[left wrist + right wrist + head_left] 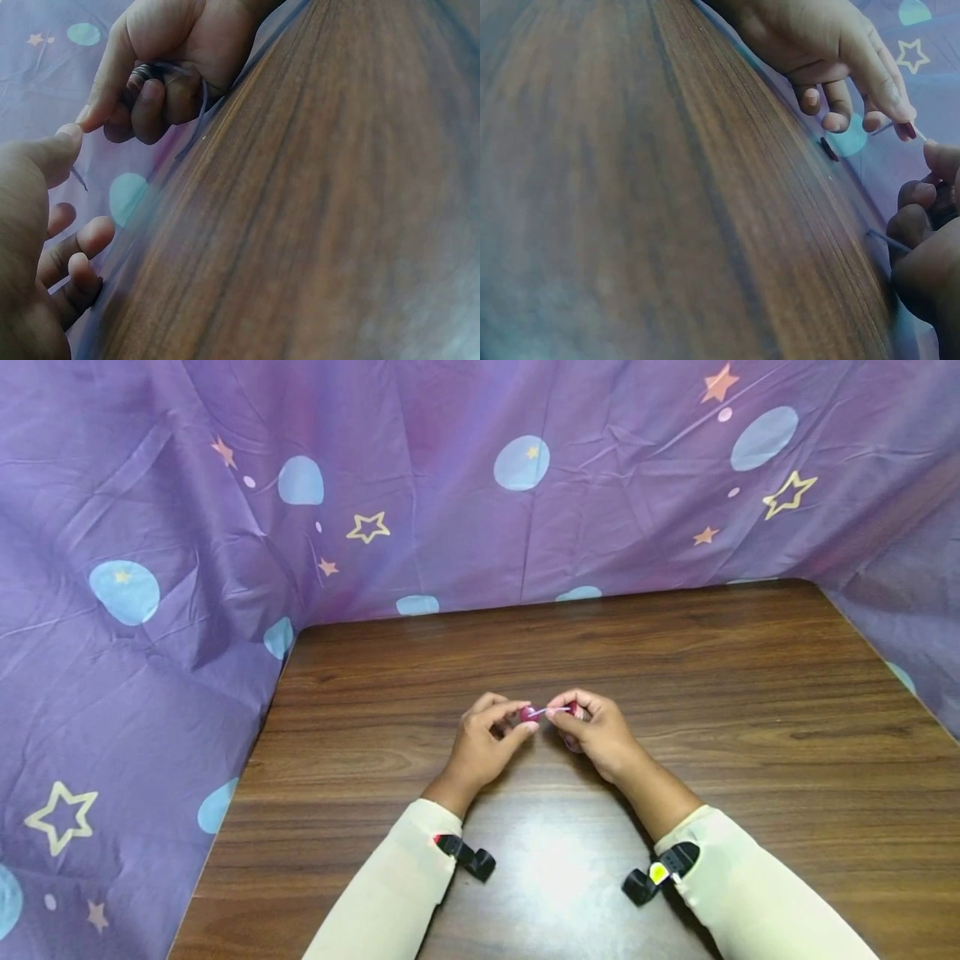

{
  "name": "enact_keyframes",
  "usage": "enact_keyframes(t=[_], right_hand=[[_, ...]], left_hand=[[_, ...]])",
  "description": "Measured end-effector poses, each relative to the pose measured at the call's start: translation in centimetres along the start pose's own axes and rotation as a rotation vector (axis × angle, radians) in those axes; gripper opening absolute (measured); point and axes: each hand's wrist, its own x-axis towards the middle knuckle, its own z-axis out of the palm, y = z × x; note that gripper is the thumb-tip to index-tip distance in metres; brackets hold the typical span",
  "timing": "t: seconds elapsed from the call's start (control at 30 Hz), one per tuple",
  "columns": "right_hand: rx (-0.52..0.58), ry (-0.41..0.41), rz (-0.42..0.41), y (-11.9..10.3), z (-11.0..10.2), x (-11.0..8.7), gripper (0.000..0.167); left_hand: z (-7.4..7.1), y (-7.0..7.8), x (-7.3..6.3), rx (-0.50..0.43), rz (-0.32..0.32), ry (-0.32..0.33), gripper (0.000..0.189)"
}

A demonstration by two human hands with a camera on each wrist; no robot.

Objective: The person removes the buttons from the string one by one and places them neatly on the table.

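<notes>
My left hand point(486, 735) pinches a small dark red piece point(907, 130) between thumb and forefinger, its other fingers spread loosely. A thin pale string point(555, 709) runs from this piece to my right hand point(600, 733), whose thumb and forefinger pinch it. The two hands' fingertips nearly meet. In the left wrist view, a dark bundle of string point(150, 71) lies inside the right hand's curled fingers, and a loose end point(201, 127) hangs below them. A short string tail point(79, 180) shows beneath the left fingertips. Some red point(573, 707) also shows at the right forefinger.
Both hands are over a brown wooden table point(375, 693). Another dark red piece point(829, 148) appears beneath the left hand in the right wrist view. A purple curtain point(450, 485) with stars and blue spots hangs behind and beside the table.
</notes>
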Motion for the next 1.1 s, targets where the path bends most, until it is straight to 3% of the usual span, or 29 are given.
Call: enact_keyframes(t=[0.2,0.57,1.1], right_hand=[[0.031,0.001,0.002,-0.2,-0.1,0.1,0.027],[0.075,0.042,0.037,-1.0,-0.2,0.0,0.028],[0.109,0.107,0.014,-1.1,-0.7,0.1,0.029]], left_hand=[[0.0,0.0,0.0,0.01,0.003,0.005,0.034],[-0.1,0.2,0.0,-0.001,0.004,0.004,0.035],[0.2,-0.1,0.0,-0.029,0.002,0.037,0.034]])
